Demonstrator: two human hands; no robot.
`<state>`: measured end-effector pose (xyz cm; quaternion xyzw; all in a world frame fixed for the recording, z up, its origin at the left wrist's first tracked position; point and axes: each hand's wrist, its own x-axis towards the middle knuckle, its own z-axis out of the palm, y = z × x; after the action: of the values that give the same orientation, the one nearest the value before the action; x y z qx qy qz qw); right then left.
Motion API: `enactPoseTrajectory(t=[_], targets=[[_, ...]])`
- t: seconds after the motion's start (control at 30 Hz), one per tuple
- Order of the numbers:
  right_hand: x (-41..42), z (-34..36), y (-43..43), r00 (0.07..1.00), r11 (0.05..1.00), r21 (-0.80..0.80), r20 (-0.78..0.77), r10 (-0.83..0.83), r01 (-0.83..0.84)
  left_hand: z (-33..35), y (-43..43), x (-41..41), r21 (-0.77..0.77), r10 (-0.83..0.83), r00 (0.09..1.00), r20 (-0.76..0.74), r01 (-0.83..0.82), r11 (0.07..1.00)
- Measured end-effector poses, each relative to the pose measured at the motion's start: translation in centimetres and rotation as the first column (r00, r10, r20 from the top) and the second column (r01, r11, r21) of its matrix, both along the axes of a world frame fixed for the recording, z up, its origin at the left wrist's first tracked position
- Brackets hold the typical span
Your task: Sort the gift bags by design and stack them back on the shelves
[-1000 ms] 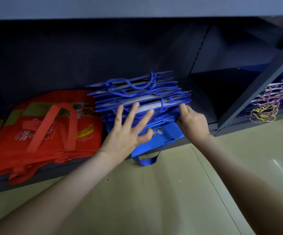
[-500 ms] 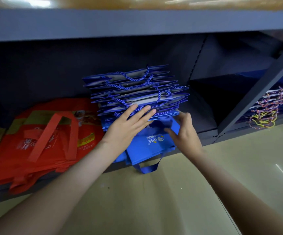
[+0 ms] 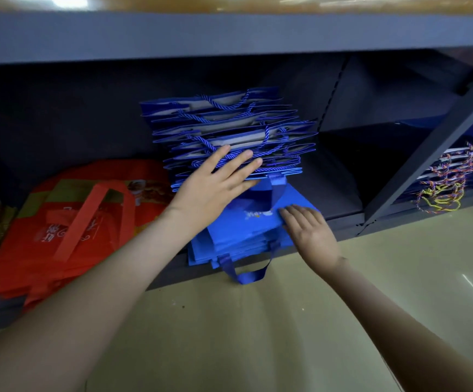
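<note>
With left hand flat on paper bags and right hand flat on cloth bags beneath, our shove could topple the paper ones.

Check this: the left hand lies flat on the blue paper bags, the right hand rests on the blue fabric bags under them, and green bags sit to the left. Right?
Not green: the head view shows red bags to the left. The left hand does lie flat on the paper bags, the right hand on the fabric bags under them.
</note>
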<state>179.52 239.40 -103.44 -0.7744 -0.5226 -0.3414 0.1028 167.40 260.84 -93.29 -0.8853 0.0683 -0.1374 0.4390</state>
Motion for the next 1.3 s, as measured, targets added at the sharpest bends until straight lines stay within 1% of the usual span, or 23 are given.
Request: enactPoseTrajectory(t=[0.07, 0.13, 0.2, 0.23, 0.27, 0.33, 0.4, 0.5, 0.57, 0.6, 0.67, 0.73, 0.77, 0.87, 0.9, 0.97, 1.0, 1.03, 1.1, 1.17, 1.23, 1.27, 1.3], targets=[[0.0, 2.4, 1.5, 0.992, 0.998, 0.041, 0.117, 0.042, -0.047, -0.2, -0.3, -0.1, -0.091, -0.035, 0.999, 0.006, 0.036, 0.995], [-0.2, 4.3, 2.7, 0.972, 0.997, 0.01, 0.22, 0.078, -0.082, 0.0, -0.6, -0.3, -0.211, -0.045, 0.999, -0.004, 0.043, 0.977], [-0.4, 5.1, 2.9, 0.972, 0.994, 0.016, 0.21, 0.102, -0.108, 0.4, -0.9, -0.6, -0.385, -0.073, 0.996, -0.045, 0.05, 0.922], [-0.6, 5.2, 2.8, 0.979, 0.993, 0.043, 0.182, 0.096, -0.106, 0.8, -1.0, -0.7, -0.423, -0.067, 0.995, -0.079, 0.027, 0.905], [-0.7, 5.2, 2.6, 0.985, 0.993, 0.076, 0.15, 0.083, -0.095, 1.0, -1.1, -0.8, -0.429, -0.041, 0.991, -0.13, -0.019, 0.903], [-0.8, 5.4, 2.6, 0.991, 0.988, 0.133, 0.115, 0.066, -0.082, 0.4, -0.9, -0.8, -0.346, -0.022, 0.984, -0.179, -0.043, 0.937], [-0.8, 5.6, 2.7, 0.991, 0.988, 0.148, 0.132, 0.026, -0.046, 0.0, -0.6, -1.2, -0.298, -0.069, 0.988, -0.141, 0.024, 0.954], [-0.2, 6.0, 2.5, 0.989, 0.991, 0.12, 0.126, -0.075, 0.06, -0.6, 0.0, -1.3, -0.317, -0.188, 0.982, -0.017, 0.173, 0.932], [0.4, 6.4, 2.2, 0.991, 0.985, 0.129, 0.065, -0.12, 0.11, -0.5, 0.2, -1.3, -0.317, -0.249, 0.968, 0.046, 0.25, 0.915], [0.7, 6.4, 2.1, 0.99, 0.977, 0.161, 0.015, -0.143, 0.139, -0.4, 0.3, -1.1, -0.316, -0.269, 0.96, 0.075, 0.278, 0.907], [0.6, 6.2, 1.8, 0.962, 0.926, 0.288, -0.189, -0.196, 0.245, 0.0, 0.7, -0.8, -0.315, -0.252, 0.964, 0.087, 0.267, 0.911], [0.3, 5.9, 1.6, 0.878, 0.852, 0.364, -0.434, -0.203, 0.377, 0.3, 1.0, -0.6, -0.254, -0.185, 0.98, 0.069, 0.197, 0.947], [0.1, 5.6, 1.5, 0.833, 0.843, 0.347, -0.519, -0.193, 0.411, 0.5, 1.1, -0.4, -0.232, -0.153, 0.986, 0.072, 0.166, 0.958], [-0.5, 4.5, 1.4, 0.756, 0.905, 0.201, -0.632, -0.172, 0.374, 1.1, 1.2, -0.1, -0.21, -0.087, 0.995, 0.054, 0.097, 0.973], [-0.8, 3.9, 1.3, 0.705, 0.917, 0.145, -0.687, -0.177, 0.372, 1.2, 1.2, -0.1, -0.207, -0.086, 0.995, 0.054, 0.096, 0.974], [-2.0, 2.0, 0.9, 0.521, 0.9, 0.046, -0.827, -0.209, 0.434, 1.0, 1.1, -0.3, -0.205, -0.096, 0.995, 0.032, 0.101, 0.973], [-2.6, 0.7, 0.6, 0.407, 0.883, -0.001, -0.887, -0.218, 0.47, 0.7, 1.0, -0.4, -0.205, -0.103, 0.995, 0.015, 0.104, 0.973], [-3.1, -0.6, 0.3, 0.272, 0.858, -0.044, -0.939, -0.21, 0.511, 0.4, 0.8, -0.6, -0.216, -0.121, 0.993, 0.006, 0.119, 0.969], [-3.9, -2.9, -0.2, -0.026, 0.832, -0.092, -0.995, -0.094, 0.546, -0.4, 0.4, -0.9, -0.251, -0.167, 0.986, -0.006, 0.16, 0.955], [-4.5, -4.0, -0.1, -0.276, 0.84, -0.065, -0.956, 0.103, 0.538, -1.3, 0.1, -1.1, -0.263, -0.191, 0.981, -0.009, 0.182, 0.948], [-5.1, -3.1, 0.4, -0.472, 0.875, -0.03, -0.851, 0.231, 0.482, -1.9, -0.1, -1.2, -0.259, -0.199, 0.98, -0.016, 0.189, 0.947], [-5.2, -2.9, 0.7, -0.526, 0.879, -0.01, -0.804, 0.277, 0.477, -2.1, -0.2, -1.3, -0.257, -0.199, 0.98, -0.025, 0.186, 0.948], [-5.2, -2.6, 0.8, -0.557, 0.87, 0.008, -0.766, 0.322, 0.493, -2.2, -0.2, -1.3, -0.255, -0.196, 0.98, -0.033, 0.181, 0.95]])
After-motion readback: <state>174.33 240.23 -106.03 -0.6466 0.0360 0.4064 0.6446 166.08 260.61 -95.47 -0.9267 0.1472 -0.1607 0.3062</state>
